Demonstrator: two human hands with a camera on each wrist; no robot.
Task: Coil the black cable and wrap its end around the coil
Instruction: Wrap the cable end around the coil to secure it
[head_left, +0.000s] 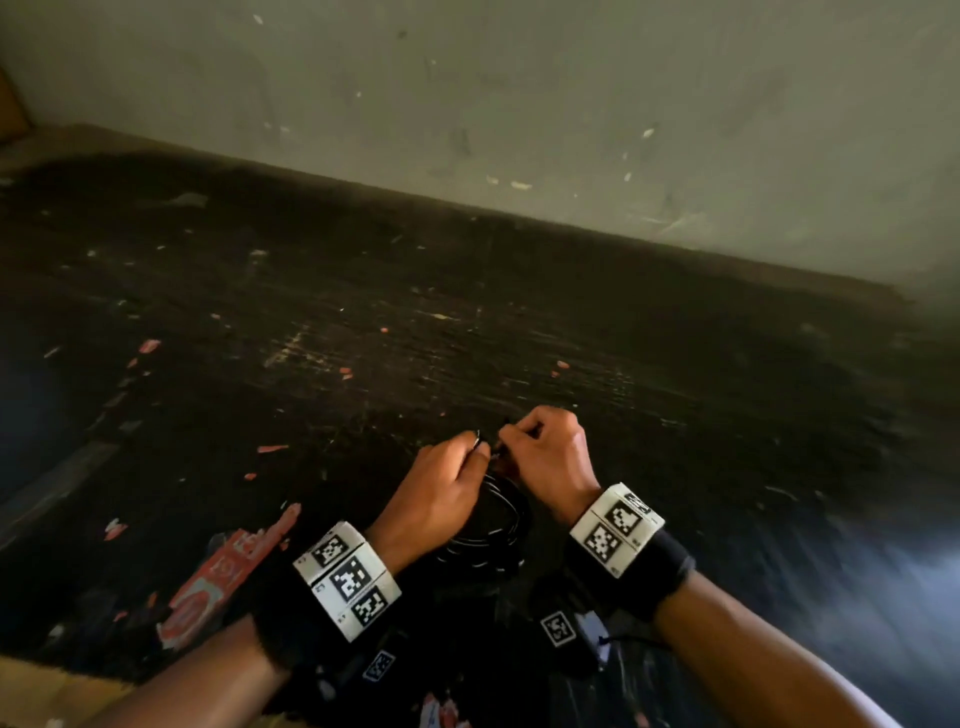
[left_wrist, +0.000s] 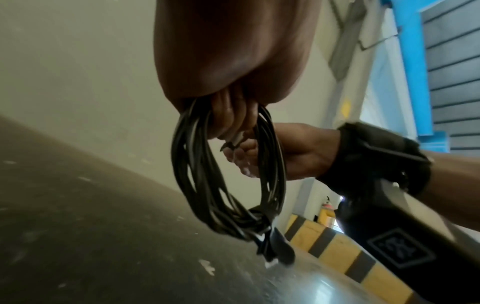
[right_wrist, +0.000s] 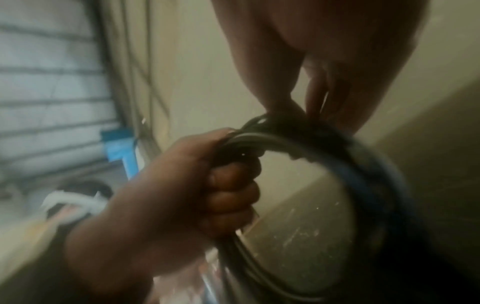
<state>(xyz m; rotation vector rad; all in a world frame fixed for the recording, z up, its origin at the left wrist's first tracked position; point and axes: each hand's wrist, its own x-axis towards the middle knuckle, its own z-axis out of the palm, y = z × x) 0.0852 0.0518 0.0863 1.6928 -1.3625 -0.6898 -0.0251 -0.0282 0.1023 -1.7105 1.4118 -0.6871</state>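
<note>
The black cable (head_left: 501, 522) is gathered into a coil of several loops that hangs above the dark table (head_left: 363, 322). My left hand (head_left: 475, 452) grips the top of the coil, its fingers (left_wrist: 228, 119) curled through the loops. Right beside it, my right hand (head_left: 511, 434) pinches the cable at the top of the coil. In the left wrist view the coil (left_wrist: 197, 174) hangs down with a wrapped bundle and plug end (left_wrist: 270, 246) at the bottom. In the right wrist view the coil (right_wrist: 363, 174) stands open as a ring between my left hand (right_wrist: 194, 185) and my right fingers (right_wrist: 319, 98).
The table top is dark, scratched and flecked with red paint chips. A torn red and white label (head_left: 223, 577) lies at the front left. A pale wall (head_left: 571, 104) runs along the far edge. A yellow and black striped kerb (left_wrist: 337, 246) shows beyond the table.
</note>
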